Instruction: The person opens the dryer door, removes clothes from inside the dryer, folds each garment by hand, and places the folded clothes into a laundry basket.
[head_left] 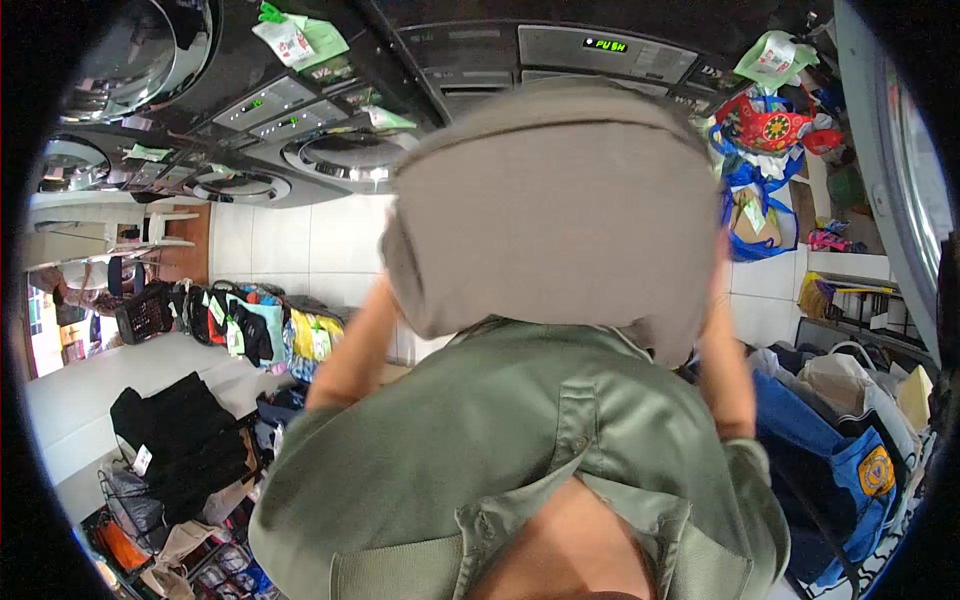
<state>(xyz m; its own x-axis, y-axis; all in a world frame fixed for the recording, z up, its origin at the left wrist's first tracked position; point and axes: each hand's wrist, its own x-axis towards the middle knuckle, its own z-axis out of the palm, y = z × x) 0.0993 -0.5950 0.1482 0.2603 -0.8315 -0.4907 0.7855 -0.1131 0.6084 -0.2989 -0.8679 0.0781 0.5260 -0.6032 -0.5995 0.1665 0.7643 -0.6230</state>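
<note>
A folded grey-brown cloth item [560, 220], perhaps a garment, is held up in front of my chest and fills the middle of the view. A seam runs along its upper edge, and its lower right corner hangs loose. My left hand [388, 285] grips its left side. My right hand [718, 275] has hold of the right side and is slightly blurred. The cloth hides most of the fingers of both hands. Both forearms reach up from below, beside the green shirt I wear.
Dark laundry machines [340, 155] line the far side, with a lit panel [605, 45]. Blue bags of clothes [760, 215] stand at the far right. A full laundry basket [850, 420] is near my right. Black folded clothes [185, 440] lie on a white table [75, 410] at left.
</note>
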